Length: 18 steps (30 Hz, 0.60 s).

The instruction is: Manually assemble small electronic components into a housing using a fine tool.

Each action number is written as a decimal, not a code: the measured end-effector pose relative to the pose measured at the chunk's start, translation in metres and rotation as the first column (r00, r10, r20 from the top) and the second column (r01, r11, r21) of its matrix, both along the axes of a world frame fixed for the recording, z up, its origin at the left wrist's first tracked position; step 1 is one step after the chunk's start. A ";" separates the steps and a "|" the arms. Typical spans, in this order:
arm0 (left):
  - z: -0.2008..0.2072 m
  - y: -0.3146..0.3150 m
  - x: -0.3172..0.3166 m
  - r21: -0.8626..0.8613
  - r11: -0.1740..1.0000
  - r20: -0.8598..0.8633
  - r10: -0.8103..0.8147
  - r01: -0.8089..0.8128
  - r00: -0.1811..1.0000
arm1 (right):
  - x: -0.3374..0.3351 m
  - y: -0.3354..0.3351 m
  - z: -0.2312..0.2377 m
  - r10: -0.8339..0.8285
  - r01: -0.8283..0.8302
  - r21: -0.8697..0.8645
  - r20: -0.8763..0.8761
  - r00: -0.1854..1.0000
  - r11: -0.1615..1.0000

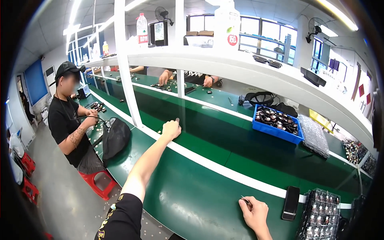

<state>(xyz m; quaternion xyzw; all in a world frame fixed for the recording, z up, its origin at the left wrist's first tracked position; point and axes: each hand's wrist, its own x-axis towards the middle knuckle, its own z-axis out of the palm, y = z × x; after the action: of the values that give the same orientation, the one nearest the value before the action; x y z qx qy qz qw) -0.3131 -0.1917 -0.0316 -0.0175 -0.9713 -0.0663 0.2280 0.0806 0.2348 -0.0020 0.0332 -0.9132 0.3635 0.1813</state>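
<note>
My left hand (pixel 171 130) is stretched far forward over the green conveyor belt (pixel 204 149), just past its white edge rail. Its fingers are closed, with a small greyish bit at their tips that I cannot make out. Close to the green worktop at the lower right, my right hand (pixel 255 212) is curled around a small pointed metal tool (pixel 245 199), whose thin tip sticks out. A black phone (pixel 291 203) lies to the right of that hand. Beyond it stands a stack of clear plastic trays (pixel 321 216) holding small dark parts.
A blue bin (pixel 276 137) full of small black parts stands across the belt, beside bubble wrap (pixel 313 135). A white shelf (pixel 256 64) on posts (pixel 126 68) spans overhead. At left a co-worker (pixel 74 116) sits by a black bag (pixel 116 139); other people's hands (pixel 165 77) work opposite.
</note>
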 end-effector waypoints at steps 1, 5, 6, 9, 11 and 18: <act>0.001 0.002 0.005 0.000 1.000 0.002 0.000 0.000 1.000 | 0.000 0.000 -0.001 0.012 -0.012 0.003 -0.008 1.000 1.000; 0.006 0.028 0.030 0.143 0.984 0.020 -0.114 0.110 0.993 | 0.003 0.006 -0.006 0.010 -0.010 -0.003 0.052 0.999 1.000; 0.011 0.036 0.041 0.205 0.967 0.012 -0.156 0.150 0.988 | 0.003 0.005 -0.006 0.017 -0.016 -0.010 0.033 0.999 1.000; 0.013 0.073 0.086 0.317 0.855 0.066 -0.452 0.410 0.890 | 0.004 0.009 -0.008 0.010 -0.009 -0.010 0.025 1.000 1.000; 0.021 0.082 0.123 0.248 0.811 0.070 -0.561 0.530 0.825 | 0.002 0.005 -0.006 0.026 -0.026 -0.020 0.016 1.000 0.999; 0.038 0.148 0.205 0.461 0.518 -0.025 -0.804 0.720 0.594 | 0.000 0.015 -0.015 0.013 -0.003 -0.255 0.037 0.999 0.967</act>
<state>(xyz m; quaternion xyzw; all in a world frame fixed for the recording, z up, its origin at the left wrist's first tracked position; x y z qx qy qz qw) -0.1080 -0.0438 0.0069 -0.3868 -0.8407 -0.3707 0.0784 0.0808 0.2502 -0.0169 0.0062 -0.8620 0.4792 0.1650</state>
